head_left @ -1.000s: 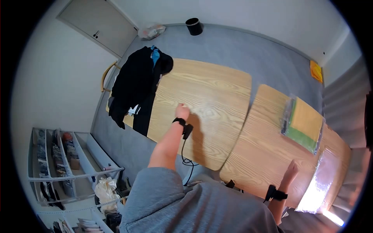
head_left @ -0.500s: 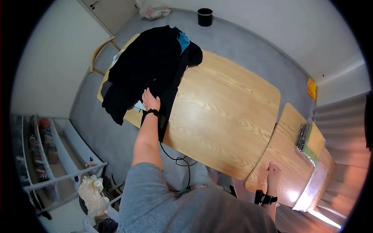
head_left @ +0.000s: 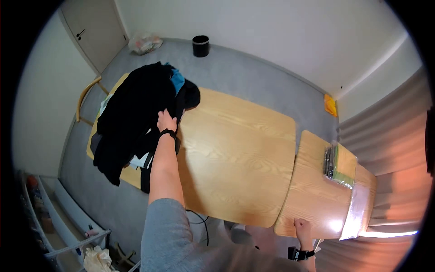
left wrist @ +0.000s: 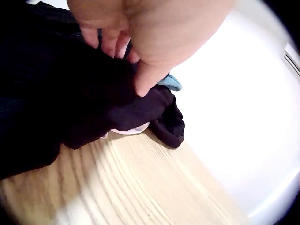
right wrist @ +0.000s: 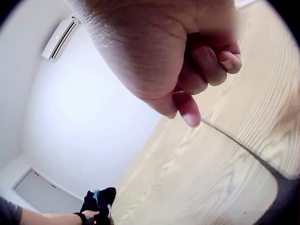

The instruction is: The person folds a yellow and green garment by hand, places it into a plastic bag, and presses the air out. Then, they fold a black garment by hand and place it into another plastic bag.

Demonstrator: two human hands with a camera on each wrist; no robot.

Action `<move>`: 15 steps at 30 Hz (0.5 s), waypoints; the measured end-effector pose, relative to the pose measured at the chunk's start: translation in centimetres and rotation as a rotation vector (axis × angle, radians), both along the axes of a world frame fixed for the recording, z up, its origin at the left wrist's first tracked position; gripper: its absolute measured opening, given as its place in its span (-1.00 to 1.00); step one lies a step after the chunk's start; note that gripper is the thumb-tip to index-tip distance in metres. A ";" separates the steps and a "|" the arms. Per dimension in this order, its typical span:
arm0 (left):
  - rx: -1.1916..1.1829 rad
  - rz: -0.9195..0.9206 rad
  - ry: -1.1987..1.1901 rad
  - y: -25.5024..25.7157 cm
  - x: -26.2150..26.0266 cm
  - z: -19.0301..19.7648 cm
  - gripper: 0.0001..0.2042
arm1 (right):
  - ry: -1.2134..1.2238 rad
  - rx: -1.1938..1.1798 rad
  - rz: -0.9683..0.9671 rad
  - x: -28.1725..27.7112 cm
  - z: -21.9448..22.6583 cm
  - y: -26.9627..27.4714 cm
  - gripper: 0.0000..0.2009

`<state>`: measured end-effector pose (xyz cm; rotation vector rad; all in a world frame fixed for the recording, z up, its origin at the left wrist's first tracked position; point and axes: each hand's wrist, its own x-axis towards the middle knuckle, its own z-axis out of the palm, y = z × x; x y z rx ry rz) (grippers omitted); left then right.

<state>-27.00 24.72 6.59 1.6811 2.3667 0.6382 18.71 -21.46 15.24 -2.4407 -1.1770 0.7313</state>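
A heap of black clothing (head_left: 136, 99) lies over the far left end of the wooden table (head_left: 240, 149), with a blue piece (head_left: 178, 80) showing near its top. My left hand (head_left: 166, 121) is on the near side of the heap and grips the black cloth, the thumb (left wrist: 144, 84) on one side and the fingers (left wrist: 111, 42) sinking into the fabric. Over the smaller table's near edge at the right is my right hand (head_left: 303, 228). Its fingers (right wrist: 206, 70) hang loosely curled and hold nothing.
Plastic-wrapped green and yellow packages (head_left: 342, 165) lie on the right table, beside a shiny clear plastic sheet (head_left: 355, 211). A narrow gap runs between the tables. A wooden chair (head_left: 84, 97) stands at the far left, and a shelf rack (head_left: 68, 213) at the near left.
My left hand has moved left from the bare table onto the black clothing, its fingers spread at first and now gripping cloth. The right hand stays low, having shifted slightly left in view.
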 end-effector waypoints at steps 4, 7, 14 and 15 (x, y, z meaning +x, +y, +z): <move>-0.264 -0.251 0.069 2.3 0.6 -5.2 -0.80 | 0.052 -0.033 -0.057 1.5 -0.4 -2.7 -0.68; -0.186 -0.329 0.035 -0.5 4.2 -3.4 -0.74 | 0.087 0.006 -0.080 2.3 0.4 -4.3 -0.69; -0.007 -0.828 -0.154 -13.6 16.7 2.3 -0.79 | 0.091 0.121 0.067 6.0 0.7 -6.1 -0.66; 0.004 -0.890 -0.193 -15.9 18.8 3.1 -0.81 | 0.084 0.096 0.073 6.3 1.1 -6.0 -0.66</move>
